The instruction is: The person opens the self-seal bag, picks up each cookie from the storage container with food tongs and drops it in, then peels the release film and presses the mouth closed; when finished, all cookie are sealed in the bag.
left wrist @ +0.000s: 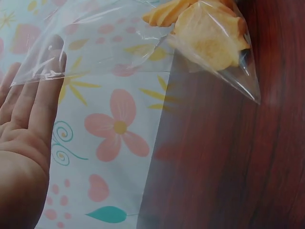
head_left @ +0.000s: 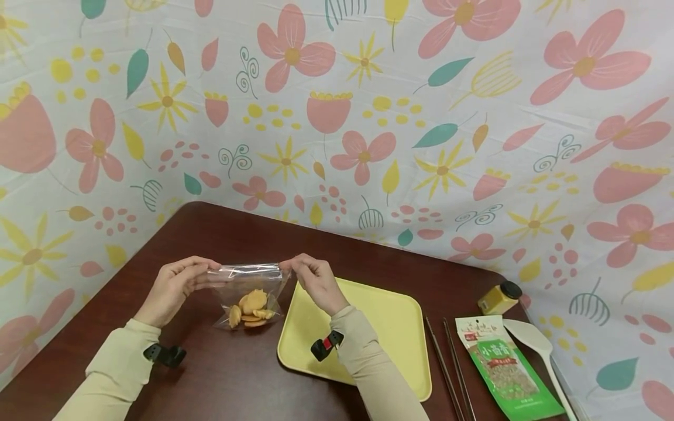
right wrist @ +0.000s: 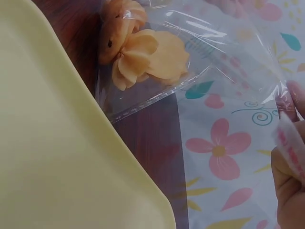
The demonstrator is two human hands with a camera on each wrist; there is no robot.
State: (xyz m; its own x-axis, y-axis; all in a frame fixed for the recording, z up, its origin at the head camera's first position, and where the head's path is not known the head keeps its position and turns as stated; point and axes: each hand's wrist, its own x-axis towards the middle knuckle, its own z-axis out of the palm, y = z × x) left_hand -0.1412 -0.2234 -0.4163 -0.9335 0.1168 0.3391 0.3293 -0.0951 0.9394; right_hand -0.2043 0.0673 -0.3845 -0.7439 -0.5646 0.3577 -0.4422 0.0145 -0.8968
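A clear plastic bag [head_left: 227, 292] hangs between both hands above the table, its top edge stretched sideways. Several golden, ridged cookies [head_left: 254, 301] lie in its lower part; the left wrist view shows these cookies [left wrist: 209, 36] close up. My left hand [head_left: 176, 286] holds the bag's upper left corner, with long, fairly straight fingers [left wrist: 42, 102] behind the film. At the upper right corner, my right hand [head_left: 320, 282] pinches the bag. In the right wrist view a small white strip with red print [right wrist: 290, 143] lies against the right hand [right wrist: 290, 186].
A yellow tray [head_left: 397, 327] lies under the right forearm. Right of it are metal chopsticks [head_left: 444, 362], a green and white spice packet [head_left: 508, 365], a white spatula [head_left: 532, 338] and a yellow jar with a black lid [head_left: 497, 298]. Flowered cloth [head_left: 363, 117] stands behind the dark table [head_left: 237, 374].
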